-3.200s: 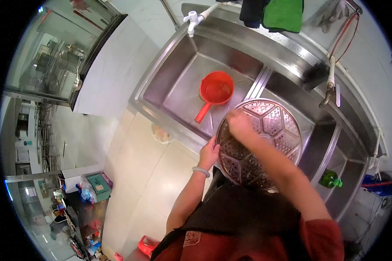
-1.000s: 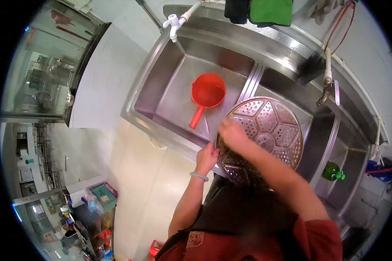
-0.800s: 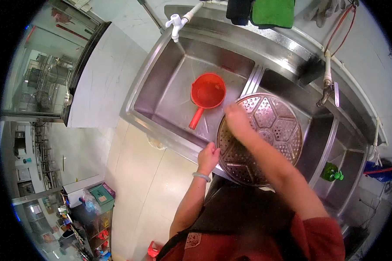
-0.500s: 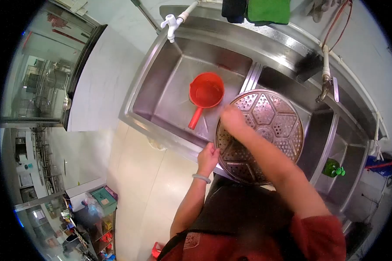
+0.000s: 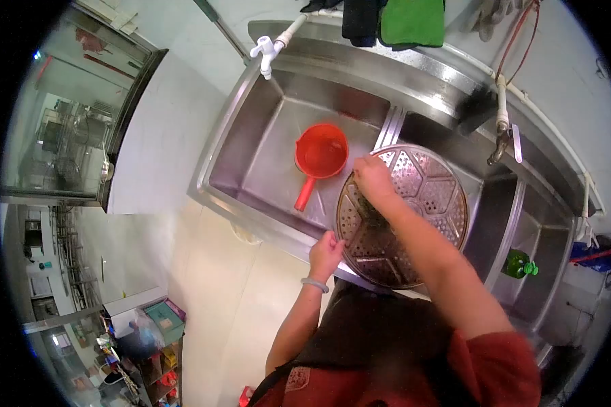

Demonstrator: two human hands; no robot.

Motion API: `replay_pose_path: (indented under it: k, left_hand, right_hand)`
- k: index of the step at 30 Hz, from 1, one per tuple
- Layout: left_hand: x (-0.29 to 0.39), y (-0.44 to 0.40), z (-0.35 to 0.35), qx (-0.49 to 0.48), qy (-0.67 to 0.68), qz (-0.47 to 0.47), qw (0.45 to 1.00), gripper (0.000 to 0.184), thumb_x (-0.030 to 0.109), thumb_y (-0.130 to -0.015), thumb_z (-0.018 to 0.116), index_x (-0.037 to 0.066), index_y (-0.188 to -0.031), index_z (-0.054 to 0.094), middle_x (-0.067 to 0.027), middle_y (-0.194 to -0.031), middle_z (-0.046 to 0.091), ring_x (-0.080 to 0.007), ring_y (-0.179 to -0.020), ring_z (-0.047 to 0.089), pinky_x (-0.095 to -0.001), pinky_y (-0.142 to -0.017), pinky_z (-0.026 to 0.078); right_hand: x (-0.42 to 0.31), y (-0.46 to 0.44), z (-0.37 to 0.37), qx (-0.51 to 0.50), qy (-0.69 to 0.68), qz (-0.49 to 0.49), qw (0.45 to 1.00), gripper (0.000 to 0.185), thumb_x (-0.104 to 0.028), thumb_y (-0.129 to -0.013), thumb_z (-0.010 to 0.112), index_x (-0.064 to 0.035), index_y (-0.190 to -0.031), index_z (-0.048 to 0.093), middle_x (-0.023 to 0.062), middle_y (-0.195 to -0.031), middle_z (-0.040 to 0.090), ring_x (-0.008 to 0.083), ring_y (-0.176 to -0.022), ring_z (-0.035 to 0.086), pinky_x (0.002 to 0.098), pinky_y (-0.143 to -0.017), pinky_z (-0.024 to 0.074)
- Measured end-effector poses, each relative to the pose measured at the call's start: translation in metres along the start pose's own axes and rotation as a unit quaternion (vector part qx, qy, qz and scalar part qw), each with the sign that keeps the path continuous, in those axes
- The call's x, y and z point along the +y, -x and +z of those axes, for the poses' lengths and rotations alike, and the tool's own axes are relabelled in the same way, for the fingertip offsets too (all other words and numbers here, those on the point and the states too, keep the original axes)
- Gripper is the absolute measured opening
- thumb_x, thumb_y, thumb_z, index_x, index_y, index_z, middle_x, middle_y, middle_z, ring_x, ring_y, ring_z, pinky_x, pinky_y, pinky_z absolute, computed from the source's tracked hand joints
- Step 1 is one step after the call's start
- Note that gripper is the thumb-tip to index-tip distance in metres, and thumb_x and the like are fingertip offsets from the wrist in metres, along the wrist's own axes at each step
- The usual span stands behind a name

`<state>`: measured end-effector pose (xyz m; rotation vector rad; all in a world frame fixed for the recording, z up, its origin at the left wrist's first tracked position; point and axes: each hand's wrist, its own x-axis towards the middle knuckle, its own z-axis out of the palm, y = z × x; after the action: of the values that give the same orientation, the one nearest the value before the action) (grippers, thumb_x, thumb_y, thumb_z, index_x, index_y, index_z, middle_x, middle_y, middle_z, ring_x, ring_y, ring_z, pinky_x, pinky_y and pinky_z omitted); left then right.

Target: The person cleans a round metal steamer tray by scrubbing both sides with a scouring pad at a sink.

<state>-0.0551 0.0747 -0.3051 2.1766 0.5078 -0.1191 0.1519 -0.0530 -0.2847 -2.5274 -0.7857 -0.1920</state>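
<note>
A round metal steamer tray (image 5: 428, 183), perforated with small holes and stamped with a star-like pattern, rests tilted across the sink divider and front edge. My left hand (image 5: 326, 255) is closed at its left rim, thumb and fingers pinching the edge. Over the tray's upper-left part, my right hand (image 5: 374, 178) is curled shut with knuckles up; whatever lies under its fingers is hidden. A red plastic water ladle (image 5: 322, 152) sits in the left basin, just left of my right hand, its handle pointing toward me.
The steel sink (image 5: 251, 146) has several basins. A white tap (image 5: 266, 53) hangs over the left basin, a metal tap (image 5: 501, 139) at the right. A green bottle (image 5: 519, 263) stands in the right basin. Green cloth (image 5: 412, 22) and dark cloth hang behind.
My right hand has shifted slightly right and up over the tray near its rim. My left hand stays at the left edge. The whole view has tilted a little.
</note>
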Motion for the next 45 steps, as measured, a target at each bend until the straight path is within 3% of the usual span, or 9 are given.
replay_pose_path:
  k: [7, 15, 18, 22, 25, 27, 34, 40, 45]
  left_hand:
    - [0.011, -0.004, -0.004, -0.006, -0.024, -0.033, 0.999, 0.026, 0.029, -0.085, 0.069, 0.007, -0.081, 0.057, -0.0104, -0.067, 0.062, -0.0333, -0.064, 0.063, -0.0442, -0.060, 0.048]
    - [-0.011, -0.008, 0.002, 0.023, 0.023, -0.048, 0.998, 0.028, 0.033, -0.091, 0.062, 0.006, -0.088, 0.063, -0.0185, -0.076, 0.067, -0.0372, -0.070, 0.067, -0.0464, -0.066, 0.051]
    - [0.016, -0.002, -0.030, 0.042, -0.140, -0.043, 0.988, 0.029, 0.032, -0.092, 0.060, 0.004, -0.087, 0.061, -0.0201, -0.078, 0.067, -0.0393, -0.074, 0.066, -0.0474, -0.068, 0.051]
    - [-0.023, -0.008, -0.037, 0.015, -0.055, -0.051, 0.997, 0.024, 0.027, -0.093, 0.061, 0.003, -0.094, 0.057, -0.0157, -0.072, 0.067, -0.0288, -0.057, 0.066, -0.0404, -0.054, 0.051]
    - [0.025, 0.006, -0.050, 0.007, -0.122, -0.050, 0.991, 0.026, 0.025, -0.093, 0.062, 0.004, -0.105, 0.054, -0.0137, -0.074, 0.067, -0.0282, -0.057, 0.067, -0.0401, -0.057, 0.054]
    - [0.057, 0.013, -0.047, 0.082, -0.227, -0.062, 0.969, 0.029, 0.019, -0.088, 0.066, 0.003, -0.108, 0.055, -0.0195, -0.102, 0.066, -0.0346, -0.097, 0.066, -0.0448, -0.083, 0.051]
    - [0.140, 0.019, 0.003, -0.002, -0.151, 0.276, 0.949, 0.046, 0.016, -0.083, 0.070, -0.003, -0.121, 0.054, -0.0225, -0.125, 0.054, -0.0400, -0.115, 0.052, -0.0437, -0.100, 0.042]
    - [0.255, 0.065, 0.113, -0.514, 0.248, 0.079, 0.817, 0.067, 0.027, -0.090, 0.069, 0.002, -0.144, 0.037, -0.0145, -0.143, 0.043, -0.0249, -0.132, 0.043, -0.0361, -0.107, 0.038]
    - [0.280, 0.091, 0.169, -0.526, 0.332, 0.013, 0.783, 0.061, 0.012, -0.093, 0.067, 0.002, -0.144, 0.035, -0.0122, -0.134, 0.052, -0.0208, -0.120, 0.054, -0.0318, -0.098, 0.047]
  right_hand:
    - [-0.020, 0.087, -0.053, -0.050, -0.038, -0.101, 0.993, 0.053, -0.021, -0.076, 0.072, -0.0051, -0.124, 0.056, 0.0126, -0.130, 0.053, 0.0340, -0.108, 0.055, 0.0435, -0.093, 0.0469]
    - [0.033, 0.158, -0.095, -0.037, -0.165, -0.009, 0.986, 0.054, -0.002, -0.067, 0.064, -0.0050, -0.121, 0.058, 0.0134, -0.123, 0.059, 0.0322, -0.114, 0.055, 0.0417, -0.097, 0.0456]
    - [0.067, 0.172, -0.124, 0.101, -0.434, 0.330, 0.832, 0.053, 0.004, -0.069, 0.057, -0.0029, -0.122, 0.057, 0.0126, -0.118, 0.061, 0.0289, -0.112, 0.058, 0.0344, -0.099, 0.0450]
    - [0.101, 0.212, -0.161, 0.274, -0.744, 0.392, 0.467, 0.057, -0.004, -0.079, 0.055, -0.0032, -0.135, 0.044, 0.0147, -0.101, 0.063, 0.0265, -0.086, 0.063, 0.0373, -0.083, 0.0526]
    - [0.103, 0.239, -0.195, 0.322, -0.726, 0.429, 0.432, 0.055, -0.014, -0.082, 0.057, -0.0094, -0.136, 0.044, 0.0152, -0.096, 0.062, 0.0250, -0.079, 0.062, 0.0372, -0.069, 0.0540]
    - [0.114, 0.262, -0.199, 0.318, -0.749, 0.405, 0.418, 0.057, -0.017, -0.083, 0.058, -0.0136, -0.138, 0.043, 0.0127, -0.096, 0.061, 0.0225, -0.080, 0.061, 0.0371, -0.063, 0.0539]
    - [0.105, 0.306, -0.219, 0.320, -0.625, 0.476, 0.530, 0.052, -0.017, -0.084, 0.063, -0.0087, -0.134, 0.053, 0.0072, -0.108, 0.061, 0.0165, -0.092, 0.058, 0.0310, -0.079, 0.0499]
    - [0.069, 0.290, -0.222, 0.330, -0.491, 0.390, 0.706, 0.045, -0.014, -0.090, 0.062, -0.0068, -0.133, 0.053, 0.0062, -0.123, 0.055, 0.0180, -0.115, 0.051, 0.0300, -0.101, 0.0383]
    - [0.064, 0.313, -0.252, 0.247, -0.311, 0.370, 0.840, 0.033, -0.021, -0.098, 0.052, -0.0030, -0.125, 0.058, 0.0129, -0.127, 0.055, 0.0271, -0.123, 0.050, 0.0344, -0.107, 0.0353]
